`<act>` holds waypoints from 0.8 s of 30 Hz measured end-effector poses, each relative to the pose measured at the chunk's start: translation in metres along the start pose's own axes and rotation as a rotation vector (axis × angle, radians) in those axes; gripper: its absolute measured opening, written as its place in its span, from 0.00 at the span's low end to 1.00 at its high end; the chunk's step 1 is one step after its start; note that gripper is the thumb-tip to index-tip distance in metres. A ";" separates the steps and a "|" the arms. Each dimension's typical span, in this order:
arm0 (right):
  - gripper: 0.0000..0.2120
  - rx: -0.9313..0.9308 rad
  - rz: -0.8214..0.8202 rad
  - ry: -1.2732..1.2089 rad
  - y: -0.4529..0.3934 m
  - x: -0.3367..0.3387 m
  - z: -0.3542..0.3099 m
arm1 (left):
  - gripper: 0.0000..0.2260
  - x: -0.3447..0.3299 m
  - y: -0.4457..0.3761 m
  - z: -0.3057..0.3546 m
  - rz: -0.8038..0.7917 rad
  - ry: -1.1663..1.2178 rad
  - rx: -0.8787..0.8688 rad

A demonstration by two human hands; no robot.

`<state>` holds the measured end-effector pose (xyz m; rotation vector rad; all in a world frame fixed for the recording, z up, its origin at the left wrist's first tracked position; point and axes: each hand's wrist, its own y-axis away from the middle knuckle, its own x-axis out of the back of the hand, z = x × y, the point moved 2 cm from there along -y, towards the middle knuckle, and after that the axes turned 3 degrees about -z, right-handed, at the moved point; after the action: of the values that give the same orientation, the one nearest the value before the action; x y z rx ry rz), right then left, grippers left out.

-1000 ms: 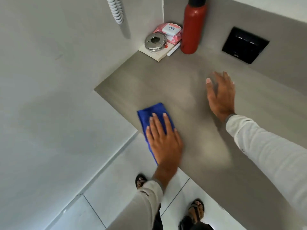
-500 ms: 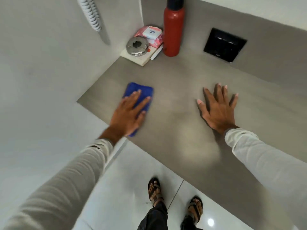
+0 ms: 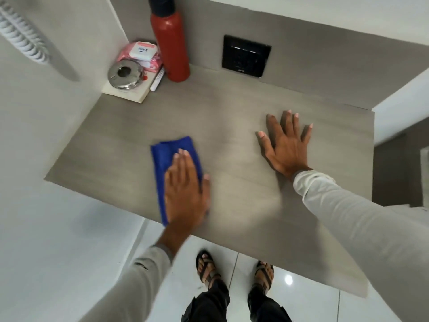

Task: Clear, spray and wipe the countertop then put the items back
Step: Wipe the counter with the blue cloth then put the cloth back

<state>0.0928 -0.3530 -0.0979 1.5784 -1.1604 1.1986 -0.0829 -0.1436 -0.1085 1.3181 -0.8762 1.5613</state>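
The left hand (image 3: pixel 184 189) lies flat on the blue cloth (image 3: pixel 170 159), fingers (image 3: pixel 183 156) extended and close together, pressing down rather than gripping. The cloth sits on the table (image 3: pixel 232 126) toward the near edge, well in front of the red bottle (image 3: pixel 173 47). The cloth is folded into a long strip. Its long axis runs from the near edge of the table toward the back wall, leaning slightly away from the bottle at its far end, and its near end touches or slightly overhangs the table edge.

Risk 1: the cloth is held only by downward pressure. If a stroke runs toward the person, the cloth may slip off the near edge onto the floor.

Risk 2: the metal ashtray (image 3: pixel 125 74), the book (image 3: pixel 128 91) under it, the pink wipes pack (image 3: pixel 141 54) and the pen (image 3: pixel 157 80) are crowded just left of the bottle in the back corner. A long stroke toward that corner may push these items or tip the tall bottle. That corner also appears not yet wiped.

The right hand (image 3: pixel 286 147) lies well to the right of the bottle, palm down on the bare table, fingers spread wide, holding nothing. A damp surface may let this bracing hand slide.
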 end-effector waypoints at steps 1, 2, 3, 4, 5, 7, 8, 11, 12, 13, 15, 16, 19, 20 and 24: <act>0.30 0.013 0.010 -0.007 -0.001 0.004 0.001 | 0.31 -0.005 0.013 0.024 -0.007 0.030 -0.034; 0.30 0.024 0.021 -0.009 -0.003 0.008 0.002 | 0.31 -0.010 0.025 0.045 -0.023 0.067 -0.060; 0.31 0.036 0.032 -0.002 -0.005 0.012 0.005 | 0.30 -0.015 0.038 0.066 -0.041 0.095 -0.082; 0.31 0.044 0.040 0.008 -0.007 0.017 0.010 | 0.30 -0.019 0.052 0.087 -0.053 0.109 -0.100; 0.31 0.047 0.044 0.016 -0.008 0.021 0.016 | 0.29 -0.023 0.066 0.108 -0.055 0.118 -0.111; 0.31 0.040 0.051 0.033 -0.011 0.029 0.030 | 0.29 -0.031 0.090 0.152 -0.058 0.148 -0.106; 0.32 0.039 0.050 0.043 -0.010 0.032 0.038 | 0.28 -0.034 0.100 0.172 -0.065 0.167 -0.093; 0.32 0.061 0.040 0.074 -0.005 0.041 0.061 | 0.28 -0.039 0.110 0.198 -0.067 0.186 -0.030; 0.33 0.073 0.036 0.082 -0.003 0.042 0.066 | 0.28 -0.039 0.108 0.195 -0.059 0.174 -0.032; 0.33 0.084 0.033 0.088 -0.001 0.043 0.071 | 0.28 -0.039 0.104 0.190 -0.053 0.154 -0.054; 0.34 0.100 0.023 0.089 0.004 0.042 0.077 | 0.27 -0.039 0.090 0.174 -0.047 0.108 -0.121; 0.33 0.110 0.014 0.084 0.007 0.040 0.077 | 0.27 -0.039 0.079 0.166 -0.042 0.090 -0.150; 0.31 0.126 -0.001 0.047 0.015 0.029 0.072 | 0.26 -0.034 0.040 0.137 -0.005 0.034 -0.215; 0.31 0.129 0.002 0.042 0.017 0.026 0.071 | 0.25 -0.031 0.023 0.127 0.008 0.015 -0.219; 0.32 0.124 0.003 0.049 0.017 0.018 0.078 | 0.25 -0.019 -0.048 0.085 0.048 -0.056 -0.153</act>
<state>0.0958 -0.4350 -0.0959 1.6299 -1.0752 1.3259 -0.0076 -0.2076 -0.1128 1.2442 -1.0474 1.4693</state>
